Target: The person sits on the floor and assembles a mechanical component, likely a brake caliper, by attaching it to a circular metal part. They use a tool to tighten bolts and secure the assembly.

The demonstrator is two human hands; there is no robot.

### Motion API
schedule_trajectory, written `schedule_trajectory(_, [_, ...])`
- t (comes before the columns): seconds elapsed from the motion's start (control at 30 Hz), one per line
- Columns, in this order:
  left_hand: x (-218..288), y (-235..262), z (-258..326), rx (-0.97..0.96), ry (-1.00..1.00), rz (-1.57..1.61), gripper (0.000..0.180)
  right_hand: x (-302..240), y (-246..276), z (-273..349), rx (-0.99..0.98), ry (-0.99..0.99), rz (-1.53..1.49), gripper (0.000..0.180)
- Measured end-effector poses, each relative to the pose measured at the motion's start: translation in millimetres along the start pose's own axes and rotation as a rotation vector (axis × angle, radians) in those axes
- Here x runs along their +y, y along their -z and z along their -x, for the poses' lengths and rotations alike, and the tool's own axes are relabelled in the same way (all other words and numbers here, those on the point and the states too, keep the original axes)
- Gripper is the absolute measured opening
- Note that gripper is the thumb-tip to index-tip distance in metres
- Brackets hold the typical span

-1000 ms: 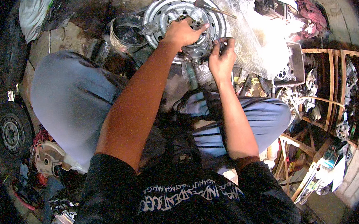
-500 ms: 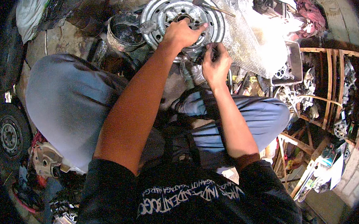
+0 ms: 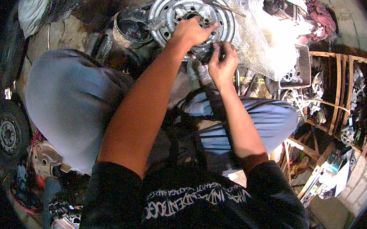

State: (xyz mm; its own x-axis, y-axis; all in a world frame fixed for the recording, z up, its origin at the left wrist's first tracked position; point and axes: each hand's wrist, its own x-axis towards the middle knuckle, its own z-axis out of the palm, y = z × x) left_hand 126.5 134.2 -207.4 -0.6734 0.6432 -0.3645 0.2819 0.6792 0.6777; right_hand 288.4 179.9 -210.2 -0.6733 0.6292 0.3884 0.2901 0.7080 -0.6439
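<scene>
A silver steel wheel rim (image 3: 163, 9) lies flat on the ground in front of my knees. My left hand (image 3: 192, 31) rests on its hub area, fingers curled over the metal near the centre hole. Just below it, at the rim's near edge, my right hand (image 3: 221, 63) pinches a small dark part that is mostly hidden by the fingers. A thin rod-like tool (image 3: 227, 7) lies across the rim's far right side. Both forearms reach up from a dark printed shirt, between my knees in blue-grey trousers.
Crumpled bubble wrap (image 3: 263, 45) lies to the right of the rim, with a metal tray (image 3: 301, 70) of parts beside it. A dirty round tin (image 3: 131, 31) stands left of the rim. A tyre on a wheel (image 3: 8, 135) is at far left, wooden frames (image 3: 339, 86) at right.
My right hand has shifted a little along the rim's near edge and its fingers have drawn together into a pinch. The left hand stays on the hub.
</scene>
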Motion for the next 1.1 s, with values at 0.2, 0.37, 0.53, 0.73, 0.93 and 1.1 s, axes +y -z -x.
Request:
schedule_trajectory(0.2, [8,6,9,-0.039,-0.002,0.001,0.096,-4,2,-8,-0.002,-0.127,-0.032,0.010])
schedule_trajectory(0.37, [9,11,9,-0.103,-0.001,0.106,0.082,-11,8,-1,-0.120,0.017,0.170,0.013])
schedule_trajectory(0.53, [1,-8,-8,-0.146,-0.062,0.040,0.070,-7,11,-12,-0.029,-0.091,0.137,0.014])
schedule_trajectory(0.73, [26,6,12,-0.108,0.018,0.060,0.067,-8,18,-16,-0.003,-0.150,0.087,0.012])
schedule_trajectory(0.93, [29,6,12,-0.130,0.024,0.071,0.068,-6,24,-9,-0.024,-0.075,0.055,0.011])
schedule_trajectory(1.1, [24,-1,3,-0.100,-0.067,-0.012,0.072,-7,24,-10,-0.032,-0.094,0.080,0.011])
